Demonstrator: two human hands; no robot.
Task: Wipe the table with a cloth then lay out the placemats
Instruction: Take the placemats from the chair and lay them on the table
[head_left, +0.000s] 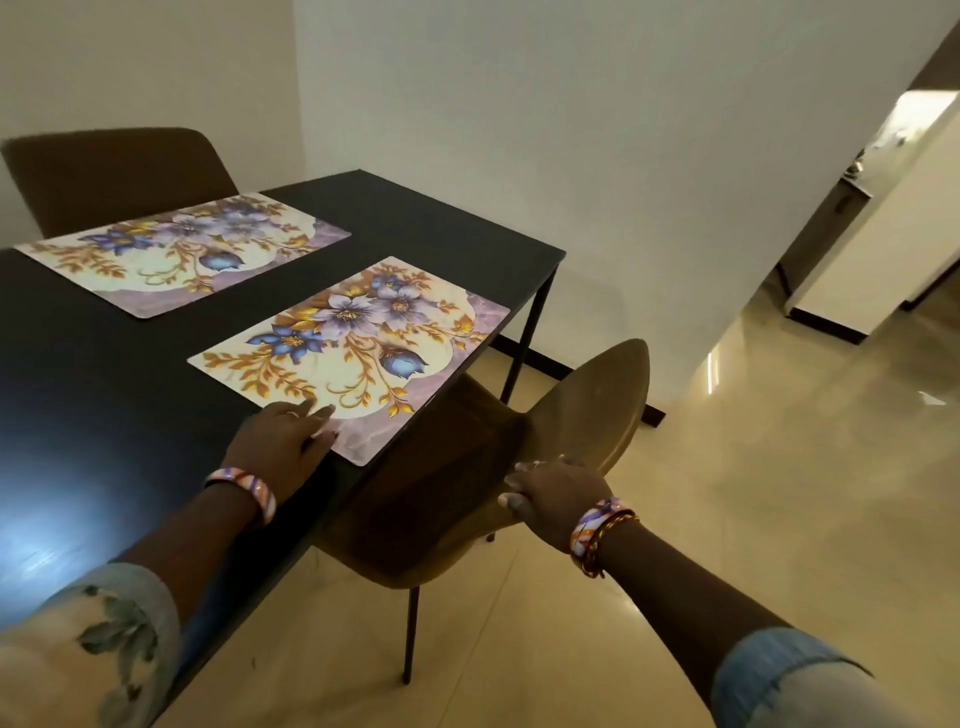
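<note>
With our left hand (283, 441) flat, fingers spread on the near placemat (353, 353), we should square it to the table (104, 374) edge (right hand (556, 493) grips the chair (587, 410)).

Just behind my left grip (283, 441) sits a broad bangle (244, 488) striped orange, white and purple. Behind my right grip (558, 493), a matching bangle (595, 522) and a red-yellow braided thread (605, 543). Further back, rolled pale-blue sleeves (779, 675); the left sleeve (104, 639) shows a leaf print.

The left hand (283, 441) rests flat on the near placemat (358, 353) while the right hand (553, 493) grips the chair (587, 410) back.
</note>
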